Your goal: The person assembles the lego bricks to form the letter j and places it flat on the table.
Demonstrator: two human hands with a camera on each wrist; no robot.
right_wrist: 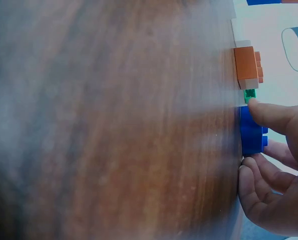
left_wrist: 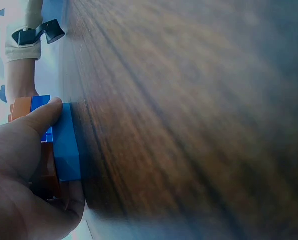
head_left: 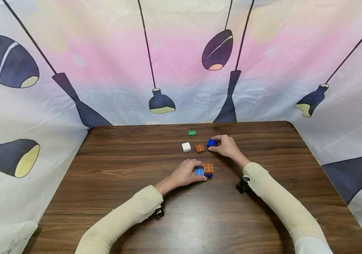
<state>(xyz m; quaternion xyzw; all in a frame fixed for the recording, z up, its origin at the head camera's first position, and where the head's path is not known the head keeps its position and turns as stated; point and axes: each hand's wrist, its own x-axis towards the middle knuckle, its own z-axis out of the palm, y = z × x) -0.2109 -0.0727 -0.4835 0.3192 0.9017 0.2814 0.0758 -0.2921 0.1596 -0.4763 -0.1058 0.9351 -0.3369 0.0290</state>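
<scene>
My left hand (head_left: 185, 173) holds a small stack of toy building bricks near the middle of the table. From above, a light blue brick (head_left: 199, 171) and an orange brick (head_left: 208, 168) show side by side, with dark blue under the orange. In the left wrist view, a wide blue brick (left_wrist: 67, 145) forms the bottom layer, and thumb and fingers grip around it; another orange brick (left_wrist: 47, 162) is partly hidden by the hand. Farther back, my right hand (head_left: 227, 146) pinches a single dark blue brick (head_left: 211, 143) between thumb and fingers, at the table surface.
Left of the right hand lie a loose orange brick (head_left: 200, 148) and a white brick (head_left: 186, 147). A small green brick (head_left: 192, 133) sits behind them. The brown wooden table (head_left: 111, 158) ends at a printed cloth backdrop (head_left: 114, 70).
</scene>
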